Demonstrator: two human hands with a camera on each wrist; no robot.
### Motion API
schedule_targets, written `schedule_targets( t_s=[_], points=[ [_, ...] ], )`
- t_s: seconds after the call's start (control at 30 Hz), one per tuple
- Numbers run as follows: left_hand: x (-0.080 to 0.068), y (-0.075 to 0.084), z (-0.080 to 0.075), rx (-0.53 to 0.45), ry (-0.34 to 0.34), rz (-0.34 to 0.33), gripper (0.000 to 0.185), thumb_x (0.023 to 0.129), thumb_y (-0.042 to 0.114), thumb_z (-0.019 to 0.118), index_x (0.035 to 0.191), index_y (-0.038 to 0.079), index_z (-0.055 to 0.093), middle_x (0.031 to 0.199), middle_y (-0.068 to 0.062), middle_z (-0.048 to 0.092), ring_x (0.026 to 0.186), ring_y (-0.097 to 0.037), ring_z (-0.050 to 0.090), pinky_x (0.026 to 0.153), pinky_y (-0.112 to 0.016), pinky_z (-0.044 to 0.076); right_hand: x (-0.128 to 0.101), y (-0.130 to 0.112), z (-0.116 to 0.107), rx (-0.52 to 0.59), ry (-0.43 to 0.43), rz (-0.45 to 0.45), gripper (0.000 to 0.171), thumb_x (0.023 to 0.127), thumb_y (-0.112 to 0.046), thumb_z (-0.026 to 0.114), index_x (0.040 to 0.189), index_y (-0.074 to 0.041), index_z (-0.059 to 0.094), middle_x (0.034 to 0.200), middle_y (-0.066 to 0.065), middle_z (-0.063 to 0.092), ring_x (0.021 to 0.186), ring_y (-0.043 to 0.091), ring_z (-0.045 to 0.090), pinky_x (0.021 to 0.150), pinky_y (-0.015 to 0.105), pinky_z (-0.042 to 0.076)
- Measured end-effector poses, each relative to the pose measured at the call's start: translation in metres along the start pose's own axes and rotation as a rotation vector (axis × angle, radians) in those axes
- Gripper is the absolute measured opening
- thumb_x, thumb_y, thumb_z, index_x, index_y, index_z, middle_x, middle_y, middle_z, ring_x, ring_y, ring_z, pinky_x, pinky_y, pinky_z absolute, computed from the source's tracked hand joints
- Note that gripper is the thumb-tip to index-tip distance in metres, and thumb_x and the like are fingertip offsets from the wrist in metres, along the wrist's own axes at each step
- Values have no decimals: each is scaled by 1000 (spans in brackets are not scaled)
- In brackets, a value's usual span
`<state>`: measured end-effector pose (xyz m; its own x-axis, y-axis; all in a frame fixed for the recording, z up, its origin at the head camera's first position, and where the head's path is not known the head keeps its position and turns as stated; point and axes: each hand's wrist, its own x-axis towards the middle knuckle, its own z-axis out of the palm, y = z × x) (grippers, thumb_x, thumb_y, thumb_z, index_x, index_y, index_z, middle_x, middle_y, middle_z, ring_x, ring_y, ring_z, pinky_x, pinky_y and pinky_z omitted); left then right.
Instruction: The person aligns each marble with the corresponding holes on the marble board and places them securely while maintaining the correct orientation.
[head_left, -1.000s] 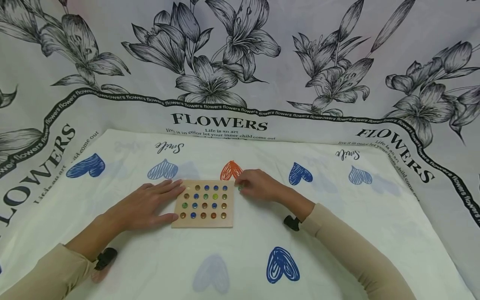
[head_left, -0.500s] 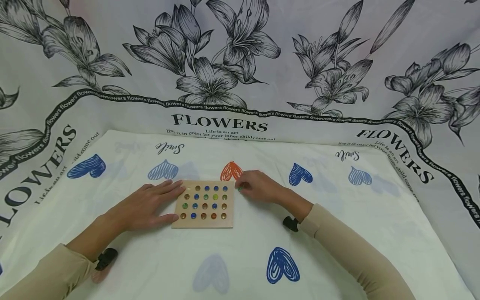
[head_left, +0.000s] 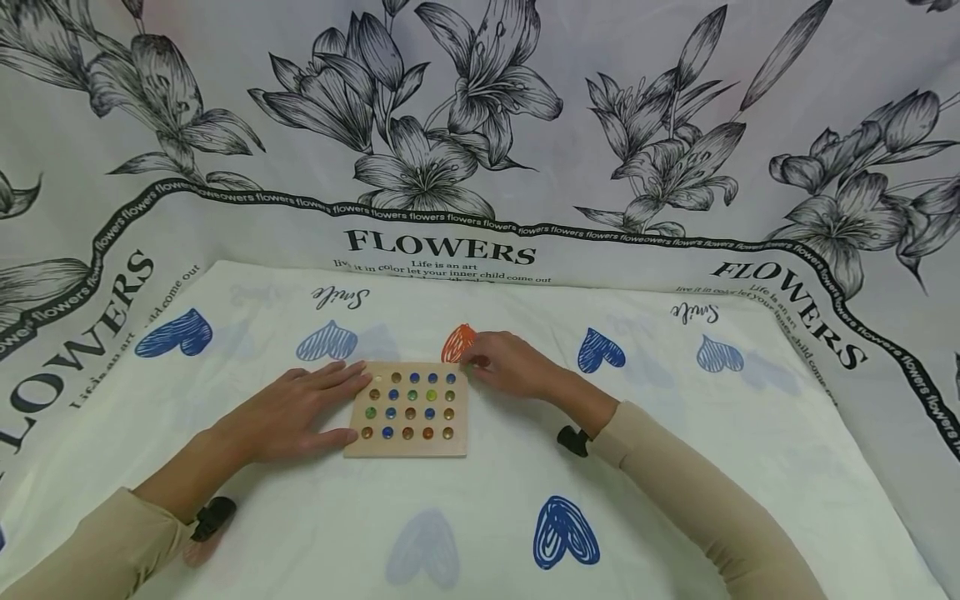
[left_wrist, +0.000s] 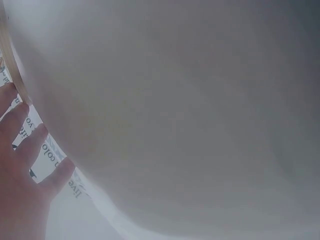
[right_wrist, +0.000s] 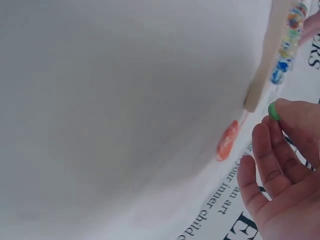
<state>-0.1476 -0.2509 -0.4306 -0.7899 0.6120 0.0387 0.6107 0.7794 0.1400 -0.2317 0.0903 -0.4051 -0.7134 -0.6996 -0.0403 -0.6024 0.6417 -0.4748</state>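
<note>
On a white tablecloth [head_left: 675, 467] printed with blue hearts, seen from the head camera, a person in beige sleeves works at a small square wooden board [head_left: 408, 410]. At the left, the left hand [head_left: 292, 414] lies flat with fingers straight and slightly spread, its fingertips touching the board's left edge and near corner. The board sits at the centre of the cloth and has a grid of round hollows filled with glass marbles [head_left: 410, 412] in blue, amber and green. Just beyond its far right corner, an orange heart [head_left: 457, 342] is printed on the cloth. To the right, the right hand [head_left: 510, 367] hovers beside that corner with fingers curled. The right wrist camera shows it pinching a small green marble [right_wrist: 273, 110] at its fingertips, close to the board's edge. Behind everything hangs a white backdrop [head_left: 480, 125] with black lily drawings and the word FLOWERS.
</note>
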Motion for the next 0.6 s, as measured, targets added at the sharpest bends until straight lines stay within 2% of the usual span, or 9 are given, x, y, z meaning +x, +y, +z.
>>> schedule_targets(
  t_s=[0.13,0.3,0.6],
  points=[
    [0,1,-1,-3,-9,-2,78,92,65,54,151,17,44,157,-4,39,142,-32,39,103,-57,41,8,-7,-2,33,17,-45,19,93,-9,70,111,-11,75,106,-3,71,90,9,60,82,25,51],
    [0,1,-2,-3,-20,-7,77,93,66,52,152,17,43,158,-4,38,142,-32,39,104,-58,41,22,-21,-3,43,5,-56,19,94,-11,68,112,-10,75,103,-3,69,87,8,59,78,23,50],
    [0,2,-2,-4,-15,-10,78,92,66,52,152,17,44,157,-4,39,142,-32,40,104,-58,41,47,-47,2,26,-41,-77,23,98,-15,65,118,-11,73,109,-2,68,91,7,60,81,21,49]
  ],
)
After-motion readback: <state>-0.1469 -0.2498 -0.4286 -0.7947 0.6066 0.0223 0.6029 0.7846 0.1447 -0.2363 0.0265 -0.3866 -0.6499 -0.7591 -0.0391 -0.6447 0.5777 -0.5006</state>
